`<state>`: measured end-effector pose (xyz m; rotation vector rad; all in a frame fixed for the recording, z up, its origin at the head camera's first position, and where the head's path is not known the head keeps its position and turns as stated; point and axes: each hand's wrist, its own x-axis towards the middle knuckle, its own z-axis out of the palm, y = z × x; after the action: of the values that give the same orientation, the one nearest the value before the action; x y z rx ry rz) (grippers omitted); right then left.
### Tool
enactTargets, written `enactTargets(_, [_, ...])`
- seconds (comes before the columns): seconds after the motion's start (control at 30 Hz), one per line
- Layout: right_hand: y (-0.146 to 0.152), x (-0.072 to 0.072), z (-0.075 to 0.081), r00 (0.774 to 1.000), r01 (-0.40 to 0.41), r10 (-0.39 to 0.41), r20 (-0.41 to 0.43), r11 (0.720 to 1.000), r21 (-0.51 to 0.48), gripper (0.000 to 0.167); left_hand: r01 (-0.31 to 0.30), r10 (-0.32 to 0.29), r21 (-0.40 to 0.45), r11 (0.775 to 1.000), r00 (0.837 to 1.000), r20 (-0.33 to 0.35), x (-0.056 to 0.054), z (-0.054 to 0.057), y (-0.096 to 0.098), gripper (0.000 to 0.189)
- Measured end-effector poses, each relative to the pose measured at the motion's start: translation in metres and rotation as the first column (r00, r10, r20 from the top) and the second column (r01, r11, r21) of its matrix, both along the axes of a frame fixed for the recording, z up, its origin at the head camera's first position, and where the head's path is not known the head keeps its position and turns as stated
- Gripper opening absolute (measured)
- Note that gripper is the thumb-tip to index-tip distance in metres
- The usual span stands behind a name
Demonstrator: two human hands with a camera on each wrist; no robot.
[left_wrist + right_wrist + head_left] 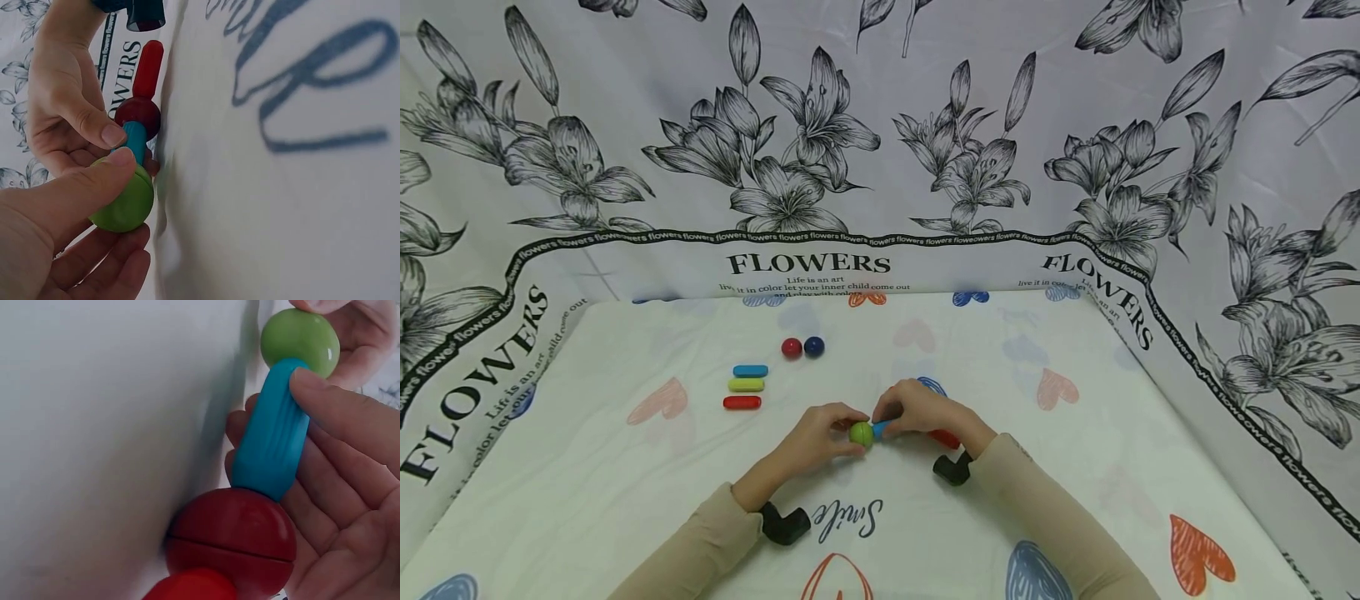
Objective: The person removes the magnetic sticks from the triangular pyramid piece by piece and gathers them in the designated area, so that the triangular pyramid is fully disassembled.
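My left hand [811, 435] pinches a green ball [125, 203] between thumb and fingers. A blue rod [272, 434] meets the ball at one end, and my right hand [919, 406] grips this rod, thumb on its ribbed side. At the rod's other end sits a dark red ball [231, 534] with a groove round its middle. From that ball a red rod [148, 69] continues the chain in line, its far end free. In the head view the right hand hides the dark red ball and much of the blue rod.
Left of the hands lie a blue rod [750, 371], a yellow-green rod [746, 385] and a red rod [742, 403]. Behind them are a red ball [792, 348] and a dark blue ball [814, 347]. A flower-printed curtain [880, 167] stands behind the white cloth [625, 467].
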<state>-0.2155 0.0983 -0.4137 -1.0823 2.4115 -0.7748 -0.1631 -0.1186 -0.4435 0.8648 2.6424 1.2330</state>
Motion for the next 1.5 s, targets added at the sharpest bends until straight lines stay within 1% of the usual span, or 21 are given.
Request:
enactTargets(0.13, [-0.002, 0.0, 0.003, 1.0, -0.003, 0.002, 0.031, 1.0, 0.017, 0.018, 0.004, -0.004, 0.009, 1.0, 1.0, 0.011, -0.003, -0.001, -0.001, 0.039])
enactTargets(0.2, [-0.003, 0.0, 0.004, 1.0, -0.007, 0.007, 0.026, 0.999, 0.032, 0.017, 0.008, -0.009, 0.007, 1.0, 1.0, 0.008, -0.003, -0.002, -0.002, 0.038])
enactTargets(0.3, [-0.005, 0.001, 0.005, 1.0, -0.015, 0.015, 0.012, 0.999, 0.051, 0.016, 0.007, -0.007, 0.007, 1.0, 1.0, 0.02, -0.004, -0.003, -0.003, 0.038])
enactTargets(0.4, [-0.006, 0.0, 0.004, 1.0, -0.016, 0.016, 0.002, 0.998, 0.067, 0.016, 0.007, -0.007, -0.003, 1.0, 1.0, 0.023, -0.005, -0.004, -0.004, 0.037])
enactTargets(0.47, [-0.007, 0.0, 0.003, 1.0, -0.013, 0.013, 0.001, 0.997, 0.073, 0.016, 0.001, -0.001, -0.003, 1.0, 0.999, 0.036, -0.005, -0.005, -0.004, 0.037])
enactTargets(0.5, [-0.007, 0.0, 0.002, 1.0, -0.012, 0.012, 0.001, 0.997, 0.076, 0.016, 0.005, -0.005, -0.01, 1.0, 1.0, 0.028, -0.005, -0.005, -0.005, 0.037])
enactTargets(0.7, [-0.008, 0.0, 0.001, 1.0, -0.007, 0.007, 0.01, 0.997, 0.079, 0.016, 0.007, -0.007, -0.022, 1.0, 0.999, 0.033, -0.006, -0.005, -0.006, 0.037])
enactTargets(0.73, [-0.008, -0.001, 0.001, 1.0, -0.007, 0.006, 0.01, 0.997, 0.079, 0.016, 0.005, -0.004, -0.018, 1.0, 0.999, 0.04, -0.006, -0.006, -0.007, 0.037])
enactTargets(0.97, [-0.009, -0.003, 0.002, 1.0, -0.006, 0.004, 0.031, 0.997, 0.074, 0.016, 0.022, -0.022, 0.002, 1.0, 0.999, 0.031, -0.005, -0.007, -0.01, 0.038])
enactTargets(1.1, [-0.01, -0.005, 0.002, 0.999, -0.001, -0.002, 0.042, 0.996, 0.084, 0.015, 0.021, -0.022, 0.001, 1.0, 0.999, 0.042, -0.005, -0.007, -0.015, 0.039])
enactTargets(1.2, [-0.009, -0.005, 0.002, 0.999, 0.008, -0.013, 0.049, 0.996, 0.094, 0.014, 0.01, -0.01, 0.001, 1.0, 0.999, 0.052, -0.006, -0.008, -0.021, 0.04])
enactTargets(1.33, [-0.008, -0.004, 0.004, 0.998, 0.019, -0.024, 0.06, 0.995, 0.095, 0.014, -0.023, 0.022, 0.011, 1.0, 0.996, 0.081, -0.007, -0.007, -0.028, 0.042])
enactTargets(1.4, [-0.008, -0.003, 0.004, 0.998, 0.021, -0.027, 0.058, 0.995, 0.093, 0.014, -0.049, 0.047, 0.01, 0.999, 0.994, 0.102, -0.008, -0.005, -0.031, 0.043])
enactTargets(1.5, [-0.008, -0.002, 0.004, 0.998, 0.026, -0.031, 0.058, 0.996, 0.087, 0.014, -0.073, 0.071, 0.015, 0.997, 0.992, 0.106, -0.009, -0.002, -0.035, 0.044])
